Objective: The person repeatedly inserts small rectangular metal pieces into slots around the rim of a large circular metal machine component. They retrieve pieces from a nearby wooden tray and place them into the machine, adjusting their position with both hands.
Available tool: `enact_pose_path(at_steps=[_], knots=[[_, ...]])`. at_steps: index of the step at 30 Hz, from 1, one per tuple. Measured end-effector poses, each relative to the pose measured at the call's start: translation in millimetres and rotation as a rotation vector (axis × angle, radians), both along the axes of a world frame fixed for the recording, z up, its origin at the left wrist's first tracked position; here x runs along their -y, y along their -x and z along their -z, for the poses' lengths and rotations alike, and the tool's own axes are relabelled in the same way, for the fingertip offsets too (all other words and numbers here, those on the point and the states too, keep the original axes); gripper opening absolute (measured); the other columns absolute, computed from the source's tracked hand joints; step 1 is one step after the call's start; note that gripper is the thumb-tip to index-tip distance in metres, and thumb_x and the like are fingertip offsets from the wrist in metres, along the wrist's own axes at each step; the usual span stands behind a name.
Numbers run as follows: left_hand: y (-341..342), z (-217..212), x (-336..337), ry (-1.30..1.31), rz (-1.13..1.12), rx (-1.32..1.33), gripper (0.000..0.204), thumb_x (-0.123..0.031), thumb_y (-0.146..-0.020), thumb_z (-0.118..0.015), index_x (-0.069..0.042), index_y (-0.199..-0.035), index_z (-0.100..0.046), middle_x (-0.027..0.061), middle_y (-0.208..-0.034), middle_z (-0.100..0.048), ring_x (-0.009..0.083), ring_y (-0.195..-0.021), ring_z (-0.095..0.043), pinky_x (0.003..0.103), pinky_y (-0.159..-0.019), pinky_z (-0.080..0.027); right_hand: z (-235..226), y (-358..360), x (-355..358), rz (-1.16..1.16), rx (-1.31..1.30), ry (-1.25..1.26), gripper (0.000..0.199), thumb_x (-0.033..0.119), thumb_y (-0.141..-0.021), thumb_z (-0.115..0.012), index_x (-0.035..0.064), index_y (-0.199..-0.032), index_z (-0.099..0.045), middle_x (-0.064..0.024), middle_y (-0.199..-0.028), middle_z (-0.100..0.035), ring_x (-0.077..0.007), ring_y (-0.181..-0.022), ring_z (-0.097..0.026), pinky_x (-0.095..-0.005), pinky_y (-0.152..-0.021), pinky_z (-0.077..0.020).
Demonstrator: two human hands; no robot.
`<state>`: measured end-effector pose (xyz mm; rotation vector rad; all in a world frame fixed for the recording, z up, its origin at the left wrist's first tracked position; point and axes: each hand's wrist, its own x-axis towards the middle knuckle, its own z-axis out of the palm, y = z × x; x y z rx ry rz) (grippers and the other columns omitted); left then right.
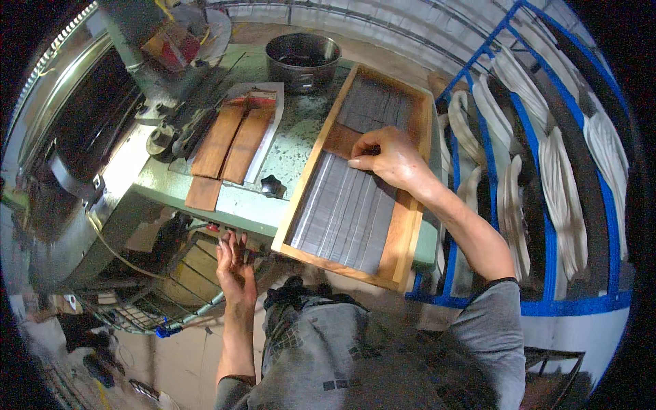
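Over a shallow wooden tray (404, 256), my right hand (393, 157) has its thumb and forefinger brought together in a pinch. Whether something small is between those fingertips I cannot make out. Thin dark grey strips (342, 215) fill the near part of the tray, packed in close rows, and the fingertips are at their far edge. Another block of grey strips (376, 102) lies at the tray's far end, with bare brown wood between the two. My left hand (236, 266) is palm up below the table's front edge, fingers stretched toward a small red knob (213, 227); contact is unclear.
Brown flat pieces (232, 140) lie on white paper on the green table (294, 154), by a black star knob (272, 186). A dark metal pot (303, 61) stands behind. Machinery (160, 140) is at left, a wire basket (184, 294) below, a blue rack with pale cloths (547, 205) at right.
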<state>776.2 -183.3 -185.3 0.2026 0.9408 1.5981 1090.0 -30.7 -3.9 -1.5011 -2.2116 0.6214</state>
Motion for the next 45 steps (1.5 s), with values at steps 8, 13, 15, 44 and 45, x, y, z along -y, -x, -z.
enact_pose_path(at_steps=[8, 13, 15, 44, 45], knots=[[-12.7, 4.7, -0.1, -0.053, -0.064, -0.155, 0.051, -0.020, -0.097, -0.063, -0.008, -0.142, -0.042, 0.0088, -0.147, -0.048, 0.0281, -0.136, -0.049, 0.043, -0.107, -0.045, 2.8, -7.0, 1.3, -0.045, -0.019, -0.085, 0.019, 0.016, -0.080, -0.077, -0.0007, -0.089, -0.074, -0.0129, -0.086, -0.075, -0.0212, -0.081, -0.073, -0.0323, -0.076, -0.0537], [-15.5, 4.5, 1.6, -0.034, -0.092, -0.137, 0.052, -0.017, -0.098, -0.065, -0.007, -0.143, -0.041, 0.0084, -0.147, -0.049, 0.0286, -0.135, -0.051, 0.043, -0.105, -0.047, -0.9, -8.9, -4.0, -0.056, -0.078, 0.064, 0.018, 0.015, -0.079, -0.079, -0.0003, -0.087, -0.075, -0.0119, -0.086, -0.075, -0.0192, -0.081, -0.072, -0.0321, -0.075, -0.0536], [-16.2, 4.4, 1.5, -0.016, -0.087, -0.155, 0.051, -0.016, -0.098, -0.064, -0.007, -0.143, -0.041, 0.0085, -0.147, -0.049, 0.0290, -0.134, -0.051, 0.043, -0.105, -0.047, -1.4, -9.3, -4.1, -0.075, -0.046, 0.008, 0.018, 0.015, -0.079, -0.079, 0.0001, -0.088, -0.075, -0.0113, -0.086, -0.075, -0.0184, -0.080, -0.072, -0.0317, -0.074, -0.0537], [-24.6, -48.3, -0.1, -0.214, -0.288, -0.548, 0.034, -0.004, -0.099, -0.062, -0.003, -0.131, -0.051, 0.0163, -0.141, -0.058, 0.0230, -0.131, -0.054, 0.038, -0.110, -0.044, -16.2, -20.1, -5.6, -0.470, 0.118, -0.202, 0.022, 0.018, -0.081, -0.065, 0.0002, -0.092, -0.072, -0.0214, -0.092, -0.068, -0.0410, -0.090, -0.067, -0.0495, -0.081, -0.0530], [-22.3, -57.3, -1.2, -0.219, -0.299, -0.578, 0.033, -0.005, -0.100, -0.061, -0.002, -0.131, -0.050, 0.0167, -0.140, -0.059, 0.0238, -0.131, -0.055, 0.040, -0.111, -0.044, -16.7, -20.2, -5.1, -0.470, 0.123, -0.219, 0.022, 0.018, -0.081, -0.065, -0.0001, -0.091, -0.071, -0.0216, -0.092, -0.068, -0.0413, -0.089, -0.066, -0.0499, -0.080, -0.0529]])
